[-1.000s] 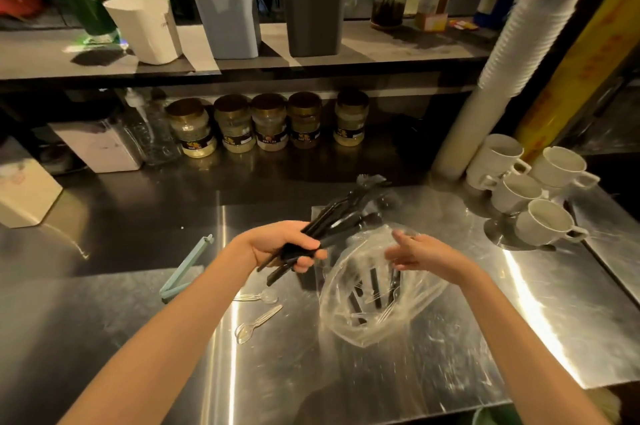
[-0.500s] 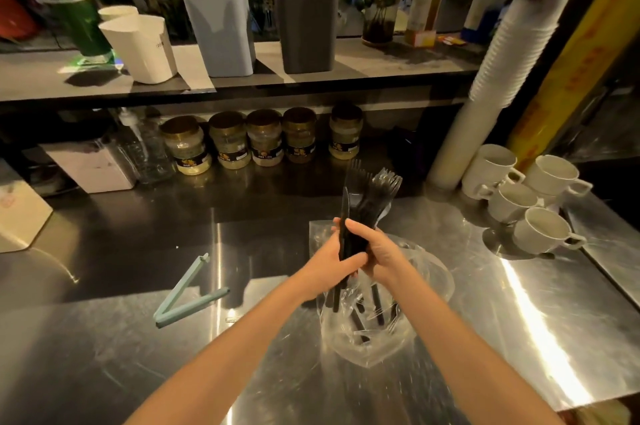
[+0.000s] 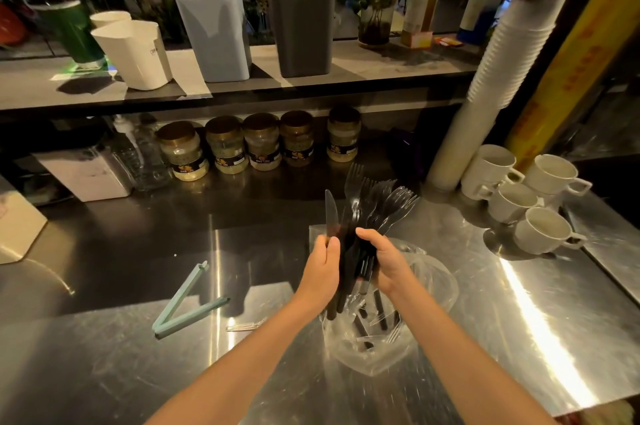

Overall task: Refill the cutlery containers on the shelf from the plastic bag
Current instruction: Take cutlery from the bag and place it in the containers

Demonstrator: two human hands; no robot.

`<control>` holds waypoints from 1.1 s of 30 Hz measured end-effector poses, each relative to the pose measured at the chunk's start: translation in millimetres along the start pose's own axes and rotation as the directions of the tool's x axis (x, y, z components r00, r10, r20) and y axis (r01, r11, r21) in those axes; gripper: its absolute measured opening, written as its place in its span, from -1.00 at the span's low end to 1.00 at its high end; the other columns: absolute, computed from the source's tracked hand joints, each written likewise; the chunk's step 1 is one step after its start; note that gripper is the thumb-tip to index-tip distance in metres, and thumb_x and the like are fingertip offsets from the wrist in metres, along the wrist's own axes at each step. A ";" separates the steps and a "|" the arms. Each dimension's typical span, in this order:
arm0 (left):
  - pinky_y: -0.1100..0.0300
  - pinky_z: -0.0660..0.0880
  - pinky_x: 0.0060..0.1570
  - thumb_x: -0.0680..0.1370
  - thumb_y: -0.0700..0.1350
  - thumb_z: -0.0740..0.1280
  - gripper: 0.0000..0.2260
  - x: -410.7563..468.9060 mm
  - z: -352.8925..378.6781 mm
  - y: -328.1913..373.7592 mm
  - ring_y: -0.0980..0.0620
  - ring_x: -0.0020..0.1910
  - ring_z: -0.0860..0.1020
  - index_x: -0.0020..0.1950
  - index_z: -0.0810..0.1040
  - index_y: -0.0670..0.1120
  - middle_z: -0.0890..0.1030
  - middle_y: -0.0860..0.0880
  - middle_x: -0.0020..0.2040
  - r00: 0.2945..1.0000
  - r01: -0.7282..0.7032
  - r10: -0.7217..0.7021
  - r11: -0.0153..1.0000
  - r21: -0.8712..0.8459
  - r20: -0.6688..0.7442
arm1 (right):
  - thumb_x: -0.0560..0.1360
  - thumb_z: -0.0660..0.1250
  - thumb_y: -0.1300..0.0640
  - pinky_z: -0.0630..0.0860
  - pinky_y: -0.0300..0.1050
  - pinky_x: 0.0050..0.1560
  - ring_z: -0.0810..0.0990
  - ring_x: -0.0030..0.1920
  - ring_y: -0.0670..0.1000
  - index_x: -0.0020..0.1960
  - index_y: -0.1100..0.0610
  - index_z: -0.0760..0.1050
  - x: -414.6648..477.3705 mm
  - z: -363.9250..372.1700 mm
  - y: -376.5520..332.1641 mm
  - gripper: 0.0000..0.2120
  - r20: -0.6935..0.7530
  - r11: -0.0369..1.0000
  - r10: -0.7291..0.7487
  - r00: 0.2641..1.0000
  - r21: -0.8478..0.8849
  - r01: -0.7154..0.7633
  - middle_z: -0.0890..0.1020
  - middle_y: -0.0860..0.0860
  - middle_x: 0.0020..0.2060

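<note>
A steel shelf [image 3: 381, 68] runs along the far edge of the brushed-steel worktop [image 3: 519, 320]. On it stand three tall, squared plastic containers: a white one [image 3: 133, 52] to the left, a light grey one [image 3: 216, 40] with pale cutlery sticking out, and a dark grey one [image 3: 301, 33] with dark cutlery tips showing above its rim. Under the shelf, five lidded glass jars [image 3: 261, 142] stand in a row between the hands and the containers. A tall leaning stack of white paper cups [image 3: 498, 78] rises at the far right, with four white ceramic mugs [image 3: 542, 229] clustered beside its foot. A teal plastic bag clip [image 3: 187, 307] lies open in a V left of the arms, and a few clear plastic utensils [image 3: 244, 325] lie flat near it.

Near the middle of the worktop, the left hand [image 3: 323, 269] and right hand [image 3: 384, 263] are close together, both clamped on one upright bundle of glossy black plastic cutlery [image 3: 367, 206]. Fork tines fan out at the top, and a single knife blade stands at the left side by the left thumb. Directly below, a crinkled clear plastic bag [image 3: 433, 282] sits open on the worktop, with more black handles [image 3: 379, 310] inside.
</note>
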State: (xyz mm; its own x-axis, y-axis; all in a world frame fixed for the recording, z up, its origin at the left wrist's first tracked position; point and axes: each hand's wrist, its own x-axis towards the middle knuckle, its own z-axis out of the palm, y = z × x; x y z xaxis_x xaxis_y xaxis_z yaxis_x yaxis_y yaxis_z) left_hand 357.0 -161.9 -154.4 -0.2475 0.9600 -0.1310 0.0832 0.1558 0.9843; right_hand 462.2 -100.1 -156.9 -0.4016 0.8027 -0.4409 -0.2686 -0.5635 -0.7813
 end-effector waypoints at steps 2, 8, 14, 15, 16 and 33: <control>0.32 0.50 -0.09 0.68 -0.04 0.00 -0.78 -0.5 3.2 -3.2 0.09 -0.01 0.54 0.07 0.40 -0.08 0.53 -0.02 -0.03 0.999 -0.032 0.031 1.000 -0.001 -0.028 | 0.51 0.27 0.12 0.52 -0.03 -0.22 0.61 -0.13 0.08 0.00 0.21 0.52 0.2 -0.2 1.7 -0.83 -0.020 1.000 -0.014 1.000 -0.007 0.014 0.62 0.09 -0.20; 0.32 0.52 -0.12 0.67 -0.04 0.05 -0.78 1.3 3.5 -3.3 0.10 -0.08 0.58 -0.01 0.45 -0.06 0.57 -0.03 -0.09 0.995 -0.051 0.052 0.999 0.017 -0.087 | 0.53 0.24 0.14 0.55 -0.07 -0.21 0.62 -0.16 0.06 -0.05 0.21 0.54 0.2 0.4 2.1 -0.83 -0.015 0.998 -0.032 0.999 0.059 0.033 0.66 0.07 -0.27; 0.36 0.43 -0.37 0.66 -0.10 0.10 -0.77 -3.6 7.3 -2.6 0.26 -0.40 0.47 -0.20 0.35 -0.05 0.46 0.04 -0.31 0.974 -0.083 0.101 0.992 0.095 -0.203 | 0.53 0.24 0.16 0.58 -0.07 -0.20 0.63 -0.09 0.08 0.20 0.26 0.50 2.2 6.8 8.5 -0.71 -0.036 0.994 -0.018 0.999 0.109 0.022 0.64 0.13 -0.09; 0.32 0.41 -0.37 0.66 -0.09 0.09 -0.75 -4.2 8.2 -3.0 0.23 -0.42 0.43 -0.21 0.34 -0.06 0.44 0.03 -0.32 0.967 -0.070 0.089 0.994 0.085 -0.241 | 0.53 0.23 0.16 0.57 -0.05 -0.15 0.63 -0.07 0.08 0.20 0.26 0.51 1.9 8.0 9.1 -0.71 -0.025 0.992 -0.021 0.999 0.124 0.024 0.65 0.12 -0.09; 0.29 0.40 -0.36 0.66 -0.09 0.09 -0.75 -4.6 9.0 -3.1 0.21 -0.42 0.41 -0.21 0.34 -0.07 0.43 0.02 -0.32 0.960 -0.057 0.073 0.996 0.067 -0.271 | 0.54 0.22 0.15 0.56 -0.04 -0.11 0.64 -0.07 0.07 0.16 0.24 0.54 2.4 7.5 9.8 -0.73 -0.010 0.989 -0.026 1.000 0.143 0.027 0.67 0.11 -0.10; 0.26 0.39 -0.29 0.65 -0.14 0.12 -0.81 -3.3 0.0 -6.5 0.12 -0.32 0.38 -0.17 0.29 -0.07 0.41 -0.02 -0.27 0.993 0.020 -0.013 0.998 0.057 -0.113 | 0.54 0.18 0.21 0.62 -0.03 -0.08 0.67 -0.08 0.11 0.13 0.25 0.54 -2.0 0.6 9.1 -0.75 -0.027 0.966 0.000 1.000 0.257 0.007 0.67 0.16 -0.04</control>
State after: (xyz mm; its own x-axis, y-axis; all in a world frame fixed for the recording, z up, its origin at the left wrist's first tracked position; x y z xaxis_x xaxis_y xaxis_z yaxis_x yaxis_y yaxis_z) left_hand 357.3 -166.1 -160.4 -0.3562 0.9253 -0.1299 0.1333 0.1879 0.9731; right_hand 460.0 -106.9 -162.9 -0.3776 0.8076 -0.4529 -0.4876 -0.5893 -0.6443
